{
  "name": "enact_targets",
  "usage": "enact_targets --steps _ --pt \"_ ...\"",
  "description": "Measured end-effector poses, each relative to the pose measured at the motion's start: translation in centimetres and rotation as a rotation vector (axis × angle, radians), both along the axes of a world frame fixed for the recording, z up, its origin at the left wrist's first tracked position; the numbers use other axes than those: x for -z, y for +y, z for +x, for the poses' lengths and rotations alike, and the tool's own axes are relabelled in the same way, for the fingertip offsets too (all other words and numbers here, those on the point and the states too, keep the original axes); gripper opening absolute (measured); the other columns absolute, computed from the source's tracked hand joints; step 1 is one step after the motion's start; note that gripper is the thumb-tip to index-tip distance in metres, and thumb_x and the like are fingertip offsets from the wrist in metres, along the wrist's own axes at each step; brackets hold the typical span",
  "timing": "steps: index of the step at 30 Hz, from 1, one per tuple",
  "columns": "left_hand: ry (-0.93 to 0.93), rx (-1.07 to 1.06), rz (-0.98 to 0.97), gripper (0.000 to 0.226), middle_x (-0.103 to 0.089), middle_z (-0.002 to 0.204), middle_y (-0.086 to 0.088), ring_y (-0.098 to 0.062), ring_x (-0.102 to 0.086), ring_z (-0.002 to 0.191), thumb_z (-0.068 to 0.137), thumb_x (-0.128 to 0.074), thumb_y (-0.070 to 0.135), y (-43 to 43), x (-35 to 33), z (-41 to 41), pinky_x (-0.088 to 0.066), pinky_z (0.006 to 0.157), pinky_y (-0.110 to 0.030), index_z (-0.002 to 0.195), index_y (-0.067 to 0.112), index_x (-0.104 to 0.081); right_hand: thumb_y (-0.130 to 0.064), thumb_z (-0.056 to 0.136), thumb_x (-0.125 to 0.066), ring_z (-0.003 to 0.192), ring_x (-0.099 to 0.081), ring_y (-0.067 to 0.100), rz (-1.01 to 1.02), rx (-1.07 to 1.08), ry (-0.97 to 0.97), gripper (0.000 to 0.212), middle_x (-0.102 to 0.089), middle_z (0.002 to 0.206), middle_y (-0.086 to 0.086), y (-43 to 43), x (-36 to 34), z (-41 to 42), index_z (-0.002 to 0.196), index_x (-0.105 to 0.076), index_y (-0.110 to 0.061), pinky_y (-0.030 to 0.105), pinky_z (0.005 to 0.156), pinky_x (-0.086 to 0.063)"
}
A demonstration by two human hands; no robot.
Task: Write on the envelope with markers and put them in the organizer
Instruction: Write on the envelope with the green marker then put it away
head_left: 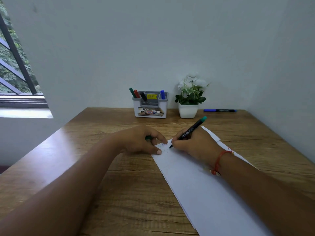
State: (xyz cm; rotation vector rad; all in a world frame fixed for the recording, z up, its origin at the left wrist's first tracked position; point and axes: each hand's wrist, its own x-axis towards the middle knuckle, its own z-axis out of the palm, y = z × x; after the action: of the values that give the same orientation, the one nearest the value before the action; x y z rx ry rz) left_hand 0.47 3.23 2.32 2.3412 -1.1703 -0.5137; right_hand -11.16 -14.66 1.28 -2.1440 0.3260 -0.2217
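At the far left a window [15, 65] shows green leaves behind dark bars. My left hand [141, 140] lies on the wooden desk [102, 184], thumb and forefinger pressing down the near corner of the white envelope [196, 181], with something green, perhaps a cap, tucked in the curled fingers. Behind it, against the wall, stands the grey and white organizer [150, 106], with a green marker [131, 92], a red marker [136, 93] and a black marker [144, 98] in its left side and a blue marker [162, 94] in its right compartment. My right hand [196, 143] grips a black teal-ended marker [189, 132], its tip touching the envelope beside faint writing. Farther right sit a white flower pot [188, 109] and a loose blue pen [219, 110] lying flat near the wall.
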Motion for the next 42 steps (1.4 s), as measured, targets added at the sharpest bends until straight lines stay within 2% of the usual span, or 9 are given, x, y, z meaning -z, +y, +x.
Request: enact_targets --steps 2,5,10,19,23,27,29,36,42 --pt "0.001 -0.001 0.006 0.038 -0.057 0.099 0.021 -0.002 -0.051 0.089 0.080 -0.077 0.036 -0.05 -0.01 0.03 -0.038 0.075 -0.021 0.116 0.044 -0.067 -0.018 0.080 -0.063 0.076 -0.057 0.016 0.025 -0.002 0.003 0.014 -0.059 0.076 0.007 -0.09 0.04 0.18 0.082 -0.064 -0.004 0.031 0.064 -0.048" --pt "0.018 -0.007 -0.004 0.037 -0.054 0.092 0.024 -0.001 -0.050 0.084 0.081 -0.077 0.035 -0.10 -0.07 -0.04 -0.036 0.072 -0.021 0.115 0.044 -0.067 -0.018 0.083 -0.065 0.069 -0.057 0.009 -0.025 -0.005 0.010 0.012 -0.063 0.074 -0.001 -0.23 -0.17 -0.11 0.086 -0.070 -0.007 0.021 0.058 -0.045" --pt "0.003 -0.001 0.018 0.037 -0.059 0.120 0.016 -0.005 -0.052 0.103 0.081 -0.076 0.038 -0.02 -0.15 0.02 -0.040 0.082 -0.021 0.116 0.047 -0.066 -0.020 0.081 -0.066 0.065 -0.056 0.010 -0.025 0.008 0.013 0.005 -0.060 0.067 -0.005 -0.40 0.03 0.21 0.078 -0.067 -0.018 0.025 0.058 -0.044" --pt "0.007 -0.004 0.025 0.039 -0.059 0.107 0.016 -0.003 -0.052 0.093 0.082 -0.076 0.037 -0.05 -0.11 0.01 -0.038 0.076 -0.020 0.119 0.043 -0.066 -0.022 0.083 -0.063 0.068 -0.059 0.014 -0.055 0.016 0.034 0.008 -0.063 0.068 0.001 -0.50 0.05 0.37 0.075 -0.064 -0.020 0.031 0.062 -0.049" --pt "0.017 -0.009 0.017 0.038 -0.053 0.093 0.022 -0.002 -0.050 0.084 0.082 -0.076 0.035 -0.15 -0.06 0.05 -0.036 0.071 -0.020 0.119 0.041 -0.066 -0.022 0.085 -0.064 0.062 -0.060 0.011 -0.034 0.054 0.028 0.013 -0.067 0.067 0.002 -0.62 0.07 0.23 0.089 -0.071 -0.011 0.027 0.059 -0.050" --pt "0.005 0.001 0.017 0.039 -0.054 0.095 0.024 -0.001 -0.051 0.088 0.082 -0.076 0.036 -0.08 -0.02 0.16 -0.037 0.075 -0.021 0.119 0.042 -0.066 -0.021 0.085 -0.063 0.050 -0.056 0.003 -0.049 0.046 0.026 0.010 -0.064 0.057 -0.005 -0.70 -0.23 -0.01 0.075 -0.067 -0.018 0.018 0.050 -0.044" --pt "0.008 0.007 0.016 0.039 -0.056 0.097 0.022 -0.001 -0.052 0.090 0.082 -0.076 0.036 -0.07 -0.01 0.15 -0.038 0.076 -0.020 0.119 0.043 -0.066 -0.022 0.083 -0.065 0.052 -0.057 0.005 -0.058 0.032 0.037 0.012 -0.064 0.060 -0.005 -0.79 -0.48 -0.19 0.072 -0.064 -0.021 0.020 0.052 -0.045" --pt "0.001 0.017 0.022 0.038 -0.056 0.094 0.017 -0.003 -0.051 0.086 0.083 -0.075 0.036 -0.08 -0.13 0.04 -0.037 0.073 -0.020 0.119 0.043 -0.066 -0.022 0.084 -0.063 0.053 -0.060 0.008 -0.058 0.071 0.026 0.014 -0.067 0.062 -0.001 -0.60 0.04 0.28 0.086 -0.072 -0.011 0.024 0.053 -0.046" --pt "0.001 0.014 0.020 0.037 -0.058 0.096 0.013 -0.006 -0.053 0.089 0.082 -0.075 0.037 -0.03 -0.21 -0.02 -0.042 0.079 -0.022 0.117 0.043 -0.066 -0.024 0.085 -0.063 0.051 -0.057 0.006 -0.101 0.034 0.024 0.012 -0.062 0.059 -0.004 -0.69 -0.29 -0.16 0.080 -0.069 -0.015 0.021 0.051 -0.044"
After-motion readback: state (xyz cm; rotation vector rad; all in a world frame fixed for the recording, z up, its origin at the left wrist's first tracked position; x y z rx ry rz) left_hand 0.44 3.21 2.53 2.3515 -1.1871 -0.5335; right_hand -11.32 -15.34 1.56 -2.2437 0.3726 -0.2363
